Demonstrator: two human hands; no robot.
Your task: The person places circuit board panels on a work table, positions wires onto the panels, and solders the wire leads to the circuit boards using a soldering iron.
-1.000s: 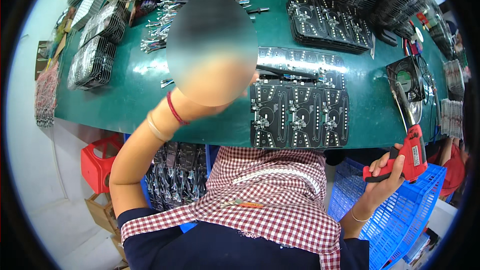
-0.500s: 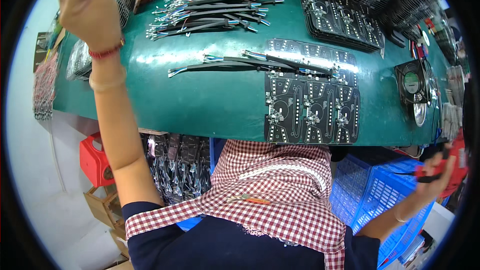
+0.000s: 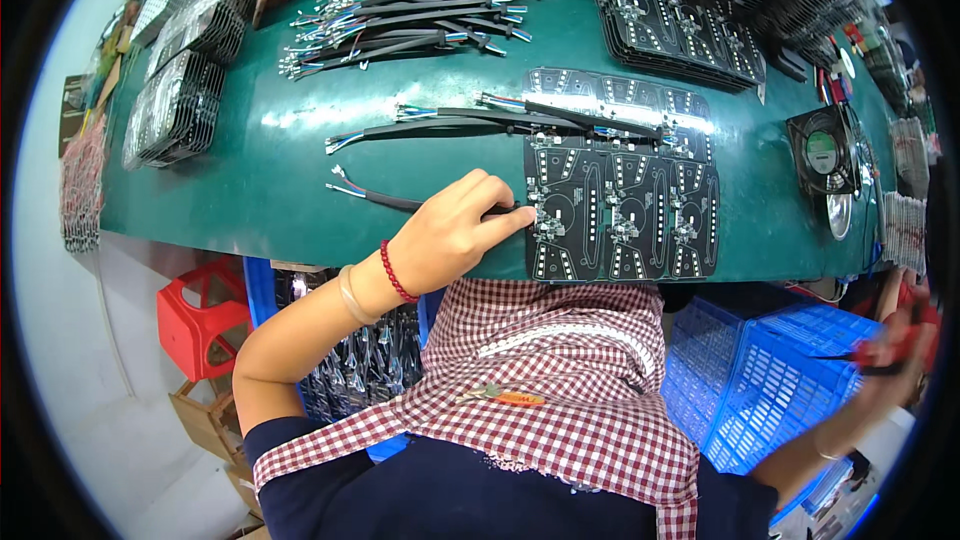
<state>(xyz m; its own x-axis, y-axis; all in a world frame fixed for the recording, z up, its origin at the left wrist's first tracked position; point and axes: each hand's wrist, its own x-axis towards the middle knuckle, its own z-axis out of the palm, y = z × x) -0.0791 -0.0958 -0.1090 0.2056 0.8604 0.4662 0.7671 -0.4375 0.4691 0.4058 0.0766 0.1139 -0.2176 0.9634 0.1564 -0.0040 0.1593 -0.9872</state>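
My left hand (image 3: 452, 232) is closed in a pinch on a black-sleeved wire harness (image 3: 388, 200), its loose wire ends pointing left. The fingertips are at the left edge of a black circuit board panel (image 3: 567, 202), beside its first white connector; the harness's other end is hidden by the fingers. Further harnesses (image 3: 440, 124) lie across the panel's far part. At the far right, above a blue crate, my right hand (image 3: 888, 380) is closed around a red and black hand tool (image 3: 900, 342) with a thin dark tip. Motion blurs its exact kind.
Behind lies a pile of black harnesses (image 3: 420, 2). Stacked board panels (image 3: 680, 25) stand at the back right, with more stacks (image 3: 175, 105) at the left. A black fan (image 3: 823, 152) stands on the right. Below the table are a blue crate (image 3: 790, 380) and a red stool (image 3: 203, 315).
My left hand has come down from the upper left to the panel's left edge, now with a harness in it. My right hand with the red tool has shifted slightly right and down.
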